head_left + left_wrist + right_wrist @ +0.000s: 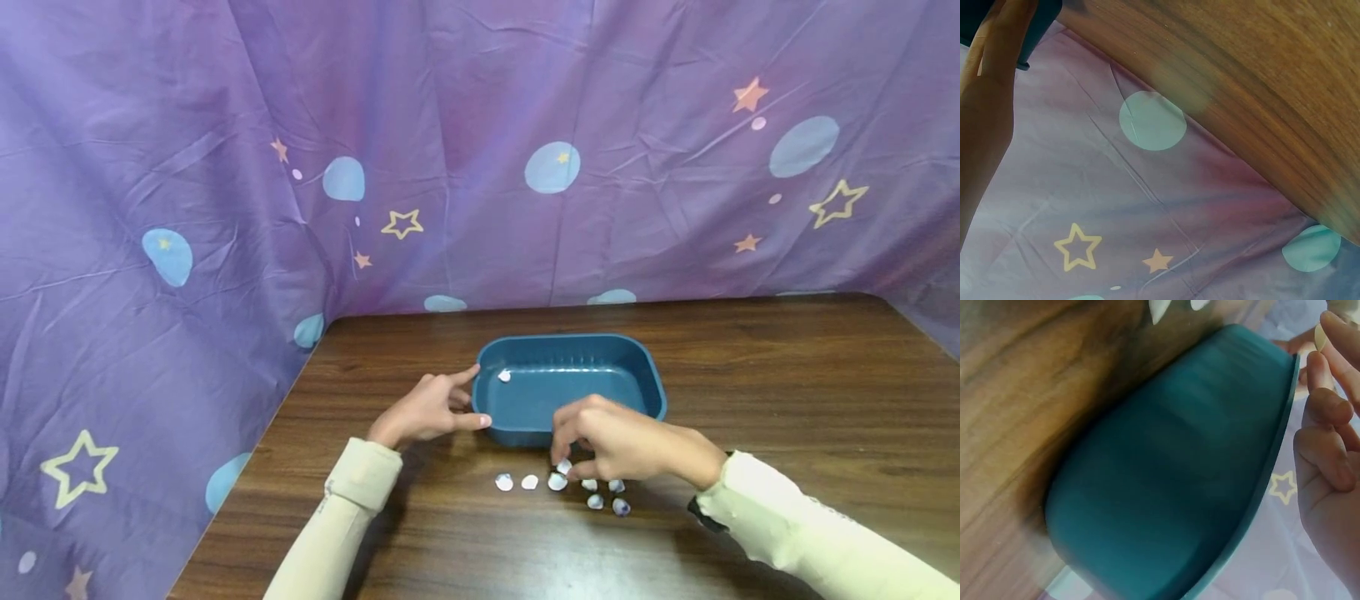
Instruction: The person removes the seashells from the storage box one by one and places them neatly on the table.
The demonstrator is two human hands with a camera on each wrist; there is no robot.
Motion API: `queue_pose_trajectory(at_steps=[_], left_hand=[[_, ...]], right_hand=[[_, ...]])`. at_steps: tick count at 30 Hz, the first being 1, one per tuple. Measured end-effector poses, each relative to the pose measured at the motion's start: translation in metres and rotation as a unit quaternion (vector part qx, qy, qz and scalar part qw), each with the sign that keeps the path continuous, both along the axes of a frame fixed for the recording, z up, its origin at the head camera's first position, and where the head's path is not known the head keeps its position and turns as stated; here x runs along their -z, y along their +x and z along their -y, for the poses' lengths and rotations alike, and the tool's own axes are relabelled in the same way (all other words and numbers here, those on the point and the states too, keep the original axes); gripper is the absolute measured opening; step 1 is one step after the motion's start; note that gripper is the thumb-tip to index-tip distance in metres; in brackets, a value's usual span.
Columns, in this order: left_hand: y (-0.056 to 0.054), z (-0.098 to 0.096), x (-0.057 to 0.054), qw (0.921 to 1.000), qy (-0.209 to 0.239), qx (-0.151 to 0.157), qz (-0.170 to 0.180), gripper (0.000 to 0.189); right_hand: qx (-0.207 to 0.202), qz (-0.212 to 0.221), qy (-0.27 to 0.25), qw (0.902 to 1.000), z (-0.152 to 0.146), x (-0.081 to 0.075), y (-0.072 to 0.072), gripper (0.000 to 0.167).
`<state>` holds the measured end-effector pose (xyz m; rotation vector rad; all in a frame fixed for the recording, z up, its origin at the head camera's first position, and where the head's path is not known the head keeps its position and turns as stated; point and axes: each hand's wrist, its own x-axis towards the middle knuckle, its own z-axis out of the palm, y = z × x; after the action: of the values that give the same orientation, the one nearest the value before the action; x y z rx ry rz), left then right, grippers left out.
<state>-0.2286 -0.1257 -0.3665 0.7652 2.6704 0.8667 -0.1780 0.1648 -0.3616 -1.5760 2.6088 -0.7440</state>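
My right hand [611,437] pinches a small white seashell [564,467] between thumb and fingers, just in front of a blue plastic tub [517,437]. The right wrist view shows this pinched shell [1320,337] edge-on, up by the tub's rim. My left hand [431,408] is at the tub's left end, index finger and thumb spread straight against its side. One white shell [504,377] lies inside the tub, toward the left. Several more shells lie on the table, among them a whitish one [529,482] and a purple-marked one [621,507]. The right hand partly covers some.
The brown wooden table [787,392] extends to both sides of the tub. Behind it and at the left hangs a purple cloth [480,100] printed with stars and blue spots. The table's left edge [247,467] runs beside the left forearm.
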Motion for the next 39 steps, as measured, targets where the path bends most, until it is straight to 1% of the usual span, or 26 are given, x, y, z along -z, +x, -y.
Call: queue_pose_trajectory(at_steps=[6, 12, 20, 27, 32, 36, 39], left_hand=[[0.0, 0.0, 0.0, 1.0, -0.007, 0.001, -0.001, 0.09], [-0.001, 0.001, 0.0, 1.0, -0.006, 0.003, -0.004, 0.09], [-0.001, 0.0, 0.0, 0.9998, -0.017, 0.0, -0.008, 0.09], [-0.002, 0.001, 0.0, 0.9999, -0.012, 0.003, -0.007, 0.09], [-0.001, 0.002, -0.002, 0.9999, -0.011, 0.003, -0.003, 0.09], [0.0, 0.001, -0.003, 0.9999, -0.012, 0.007, -0.005, 0.09], [0.0, 0.0, -0.003, 0.9998, -0.014, 0.008, -0.008, 0.09]], right_hand=[[-0.009, -0.047, 0.034, 0.9983, 0.003, 0.004, 0.004, 0.017], [-0.012, -0.075, 0.069, 0.9947, 0.007, 0.009, 0.01, 0.018], [-0.02, -0.07, 0.113, 0.9909, 0.011, 0.015, 0.013, 0.023], [-0.029, -0.075, 0.121, 0.9894, 0.015, 0.02, 0.013, 0.03], [-0.041, -0.08, 0.13, 0.9874, 0.018, 0.022, 0.013, 0.034], [-0.036, -0.068, 0.14, 0.9871, 0.019, 0.021, 0.013, 0.035], [-0.032, -0.068, 0.143, 0.9869, 0.02, 0.021, 0.013, 0.035]])
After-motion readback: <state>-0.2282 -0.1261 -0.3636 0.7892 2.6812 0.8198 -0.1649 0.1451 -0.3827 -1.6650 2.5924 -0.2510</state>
